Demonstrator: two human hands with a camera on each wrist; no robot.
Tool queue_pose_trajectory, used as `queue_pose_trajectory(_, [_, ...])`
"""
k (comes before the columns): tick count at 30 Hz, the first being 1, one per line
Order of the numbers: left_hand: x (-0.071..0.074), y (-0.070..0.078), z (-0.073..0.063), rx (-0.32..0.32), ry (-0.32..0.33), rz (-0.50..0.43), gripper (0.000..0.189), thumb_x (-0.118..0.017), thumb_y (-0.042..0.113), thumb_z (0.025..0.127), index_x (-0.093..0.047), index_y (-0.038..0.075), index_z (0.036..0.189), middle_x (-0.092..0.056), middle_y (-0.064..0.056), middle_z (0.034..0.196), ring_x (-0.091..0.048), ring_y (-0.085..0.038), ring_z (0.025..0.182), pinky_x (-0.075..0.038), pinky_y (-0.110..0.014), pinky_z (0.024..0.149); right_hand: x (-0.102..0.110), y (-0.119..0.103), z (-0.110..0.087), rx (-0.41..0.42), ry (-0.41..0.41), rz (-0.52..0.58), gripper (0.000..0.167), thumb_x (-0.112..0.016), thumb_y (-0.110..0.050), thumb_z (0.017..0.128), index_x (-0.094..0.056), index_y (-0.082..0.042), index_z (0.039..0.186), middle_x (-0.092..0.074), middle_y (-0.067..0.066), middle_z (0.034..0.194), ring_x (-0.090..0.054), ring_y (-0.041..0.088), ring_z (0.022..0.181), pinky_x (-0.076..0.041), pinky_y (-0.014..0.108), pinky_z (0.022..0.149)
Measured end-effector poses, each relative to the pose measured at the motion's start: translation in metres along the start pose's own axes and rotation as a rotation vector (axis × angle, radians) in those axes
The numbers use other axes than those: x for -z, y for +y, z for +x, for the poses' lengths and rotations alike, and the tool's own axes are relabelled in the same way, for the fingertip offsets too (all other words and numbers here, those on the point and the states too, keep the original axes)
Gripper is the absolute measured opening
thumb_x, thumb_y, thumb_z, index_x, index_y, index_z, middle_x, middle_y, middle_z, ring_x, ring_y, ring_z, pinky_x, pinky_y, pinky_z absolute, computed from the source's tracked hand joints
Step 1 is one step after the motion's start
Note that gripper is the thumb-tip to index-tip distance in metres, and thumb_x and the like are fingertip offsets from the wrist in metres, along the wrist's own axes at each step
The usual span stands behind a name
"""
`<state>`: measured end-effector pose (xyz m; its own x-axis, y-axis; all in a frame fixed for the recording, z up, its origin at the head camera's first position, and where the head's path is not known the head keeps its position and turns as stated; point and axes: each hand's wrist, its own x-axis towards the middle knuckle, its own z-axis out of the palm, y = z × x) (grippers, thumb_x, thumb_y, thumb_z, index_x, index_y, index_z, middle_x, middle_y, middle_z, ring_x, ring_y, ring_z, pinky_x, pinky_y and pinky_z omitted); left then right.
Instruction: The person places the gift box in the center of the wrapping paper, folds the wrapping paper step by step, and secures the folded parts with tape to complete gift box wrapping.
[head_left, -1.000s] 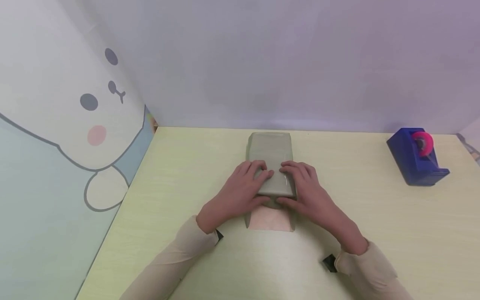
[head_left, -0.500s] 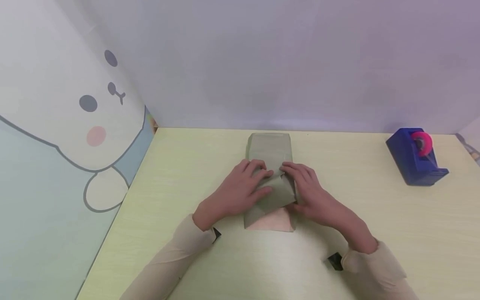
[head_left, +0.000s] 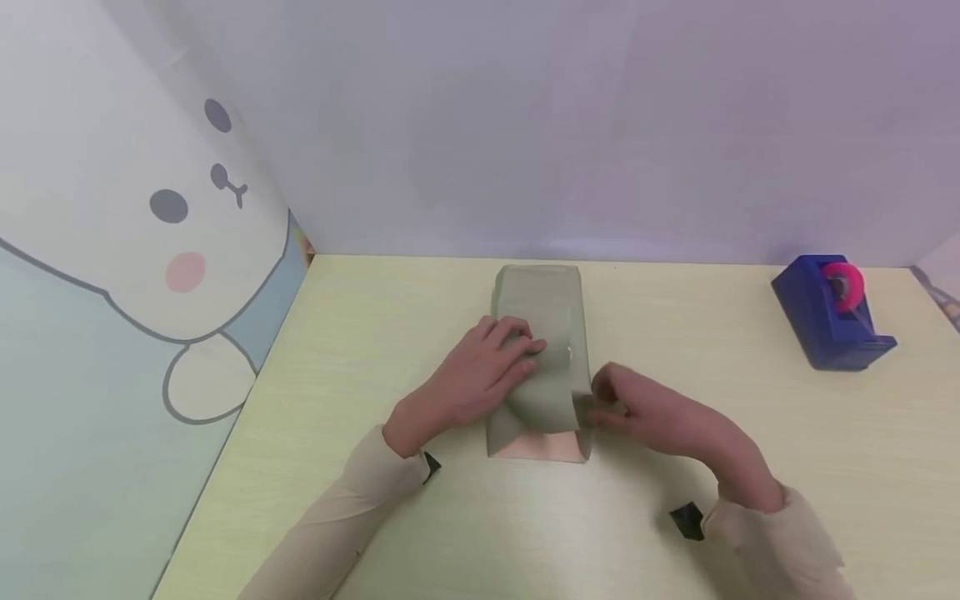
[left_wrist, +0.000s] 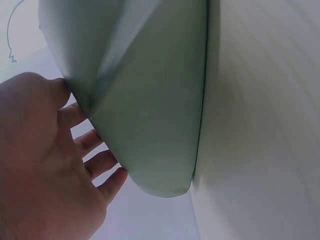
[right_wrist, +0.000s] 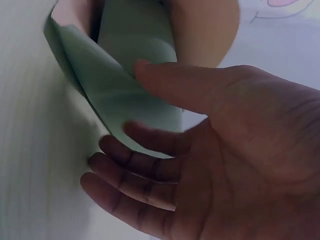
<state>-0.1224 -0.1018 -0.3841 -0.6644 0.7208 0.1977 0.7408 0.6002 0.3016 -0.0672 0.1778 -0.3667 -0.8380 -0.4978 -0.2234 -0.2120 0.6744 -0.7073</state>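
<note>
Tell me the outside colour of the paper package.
The paper package is a muted grey-green outside; the left wrist view shows it best.

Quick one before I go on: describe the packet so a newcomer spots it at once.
On the pale table, find the left hand, which rests on the packet. The packet is long and grey-green, showing pinkish at its near end, whereas the tape dispenser off to its right is blue.
</note>
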Motion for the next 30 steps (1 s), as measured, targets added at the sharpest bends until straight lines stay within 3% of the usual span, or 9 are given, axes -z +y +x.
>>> queue_pose_trajectory(2, [0.000, 0.000, 0.000, 0.001, 0.002, 0.007, 0.039, -0.041, 0.034, 0.113, -0.062, 0.018, 0.142, -0.053, -0.006, 0.141, -0.049, -0.026, 0.117, -0.044, -0.039, 0.103, -0.001, 0.000, 0.002, 0.024, -0.030, -0.038, 0.019, -0.067, -0.027, 0.102, -0.058, -0.010, 0.099, -0.060, 0.000, 0.090, -0.053, 0.011, 0.080, -0.047, 0.026, 0.070])
queue_pose_trajectory(4, [0.000, 0.000, -0.001, -0.003, 0.006, 0.011, 0.039, -0.042, 0.033, 0.113, -0.062, 0.018, 0.142, -0.053, -0.006, 0.141, -0.049, -0.026, 0.117, -0.044, -0.039, 0.103, -0.001, 0.000, 0.003, 0.032, -0.042, -0.062, 0.017, -0.066, -0.025, 0.102, -0.058, -0.015, 0.091, -0.057, -0.005, 0.082, -0.047, 0.006, 0.071, -0.042, 0.024, 0.063])
queue_pose_trajectory(10, [-0.002, -0.001, -0.001, -0.023, 0.019, 0.027, 0.036, -0.044, 0.024, 0.112, -0.061, 0.018, 0.144, -0.054, -0.006, 0.140, -0.050, -0.027, 0.114, -0.045, -0.038, 0.101, 0.004, -0.006, -0.004, 0.035, -0.122, -0.053, 0.014, -0.064, -0.021, 0.103, -0.066, -0.018, 0.090, -0.057, -0.010, 0.080, -0.047, 0.003, 0.070, -0.041, 0.023, 0.063])
queue_pose_trajectory(14, [-0.001, -0.002, -0.001, -0.026, 0.021, 0.042, 0.036, -0.046, 0.016, 0.111, -0.061, 0.017, 0.144, -0.054, -0.006, 0.140, -0.050, -0.027, 0.112, -0.045, -0.037, 0.098, 0.003, -0.021, -0.010, 0.107, -0.174, -0.027, 0.014, -0.060, -0.018, 0.105, -0.065, -0.020, 0.093, -0.055, -0.012, 0.077, -0.046, 0.000, 0.068, -0.042, 0.022, 0.061])
queue_pose_trajectory(19, [-0.002, -0.003, -0.001, -0.028, 0.028, 0.059, 0.036, -0.048, 0.014, 0.110, -0.062, 0.018, 0.144, -0.054, -0.006, 0.139, -0.050, -0.027, 0.111, -0.045, -0.037, 0.097, -0.007, -0.030, -0.006, 0.229, -0.126, -0.028, 0.022, -0.057, -0.009, 0.105, -0.057, -0.019, 0.086, -0.052, -0.013, 0.074, -0.044, -0.003, 0.065, -0.042, 0.020, 0.060])
queue_pose_trajectory(23, [-0.001, -0.002, -0.002, -0.026, 0.029, 0.042, 0.036, -0.047, 0.014, 0.110, -0.062, 0.017, 0.143, -0.054, -0.006, 0.139, -0.049, -0.027, 0.109, -0.044, -0.036, 0.097, -0.013, -0.029, 0.000, 0.237, -0.078, -0.060, 0.020, -0.056, -0.004, 0.104, -0.064, -0.021, 0.095, -0.056, -0.012, 0.076, -0.048, -0.002, 0.066, -0.046, 0.021, 0.062])
queue_pose_trajectory(27, [-0.001, -0.002, -0.002, -0.028, 0.030, 0.041, 0.036, -0.047, 0.013, 0.110, -0.062, 0.017, 0.143, -0.054, -0.006, 0.139, -0.049, -0.027, 0.109, -0.044, -0.036, 0.096, -0.018, -0.030, 0.004, 0.232, 0.010, -0.184, 0.022, -0.057, -0.004, 0.102, -0.067, -0.024, 0.108, -0.056, -0.014, 0.077, -0.046, -0.001, 0.067, -0.044, 0.021, 0.064])
queue_pose_trajectory(30, [0.000, -0.002, -0.003, -0.031, 0.035, 0.047, 0.036, -0.048, 0.013, 0.110, -0.062, 0.018, 0.143, -0.054, -0.006, 0.138, -0.049, -0.026, 0.108, -0.044, -0.035, 0.096, -0.021, -0.032, 0.005, 0.235, 0.080, -0.314, 0.020, -0.061, -0.006, 0.099, -0.067, -0.023, 0.105, -0.057, -0.014, 0.077, -0.044, 0.001, 0.067, -0.041, 0.021, 0.063])
